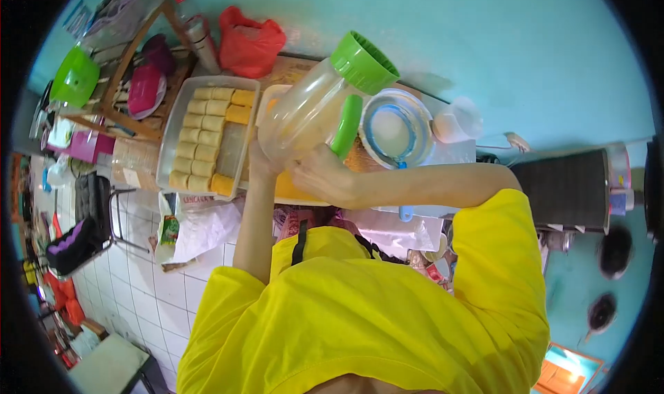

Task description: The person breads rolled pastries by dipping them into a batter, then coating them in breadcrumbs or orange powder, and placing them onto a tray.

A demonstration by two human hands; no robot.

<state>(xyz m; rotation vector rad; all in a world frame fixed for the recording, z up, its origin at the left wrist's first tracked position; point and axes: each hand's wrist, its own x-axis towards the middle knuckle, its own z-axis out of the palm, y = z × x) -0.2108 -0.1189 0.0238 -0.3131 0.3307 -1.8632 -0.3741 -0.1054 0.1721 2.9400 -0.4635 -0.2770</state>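
Observation:
A clear plastic jar [301,110] with a green lid [365,62] and a green side handle [346,127] is tilted in front of me, its lid toward the upper right and its base toward the lower left. My left hand [266,160] is closed around the jar near its base, partly hidden behind it. Against the lower side, just below the handle, my right hand [321,176] grips the jar too. Beneath my hands lies a pale tray [275,91] with something yellow-orange in it, mostly covered by the jar and my arms.
Left of the jar, a plastic container [254,89] holds rows of pale and orange rolls. At right stand a blue-handled sieve [416,141] over a white bowl and a translucent measuring cup [458,121]. A red plastic bag [250,44] and a bottle [202,42] sit by the wall.

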